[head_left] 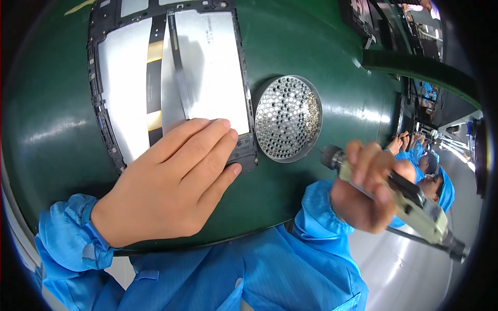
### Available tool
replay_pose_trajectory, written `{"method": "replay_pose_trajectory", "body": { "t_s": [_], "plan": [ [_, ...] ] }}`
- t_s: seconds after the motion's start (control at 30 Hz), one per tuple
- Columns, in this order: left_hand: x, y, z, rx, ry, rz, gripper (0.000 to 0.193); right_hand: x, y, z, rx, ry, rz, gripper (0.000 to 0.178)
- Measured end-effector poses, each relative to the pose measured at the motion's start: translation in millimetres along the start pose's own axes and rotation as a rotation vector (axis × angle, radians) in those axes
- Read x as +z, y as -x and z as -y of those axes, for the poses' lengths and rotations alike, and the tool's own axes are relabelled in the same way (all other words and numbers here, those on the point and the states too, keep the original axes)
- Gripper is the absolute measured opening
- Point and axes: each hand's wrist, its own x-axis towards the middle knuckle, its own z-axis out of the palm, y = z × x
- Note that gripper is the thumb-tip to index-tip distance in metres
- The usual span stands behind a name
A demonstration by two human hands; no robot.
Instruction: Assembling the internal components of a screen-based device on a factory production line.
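Note:
My left hand lies flat on the lower end of an opened tablet housing, its fingers stretched out and holding nothing. Inside the black frame are silvery battery panels, with a dark ribbon strip running between them. My right hand, somewhat blurred, is wrapped around a pale green electric screwdriver. Its thin bit points left, close to the rim of a round metal tray. The tray's plate is full of holes, and tiny screws are heaped along its right side.
All of this rests on a green mat whose front edge curves near my body. A dark green curved bar and black equipment stand at the far right. Beyond them, several co-workers in blue sit along the bench.

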Motion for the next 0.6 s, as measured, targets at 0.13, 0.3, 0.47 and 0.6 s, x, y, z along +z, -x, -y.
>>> {"method": "replay_pose_trajectory", "body": {
  "t_s": [0.13, 0.3, 0.47, 0.6],
  "plan": [
    [-4, 6, 1, 0.021, 0.004, 0.037, 0.022, 25, 0, 24, 0.017, 0.048, 0.021, 0.032],
    [3, 12, 4, 0.027, 0.072, -0.077, 0.015, 56, 10, 13, 0.134, -0.052, 0.248, 0.029],
    [7, 9, 6, 0.045, 0.109, -0.134, 0.013, 82, 9, 1, 0.052, -0.097, 0.152, 0.018],
    [7, 9, 6, 0.035, 0.089, -0.167, 0.012, 90, 8, -5, 0.026, -0.133, 0.176, 0.019]
  ]
}}
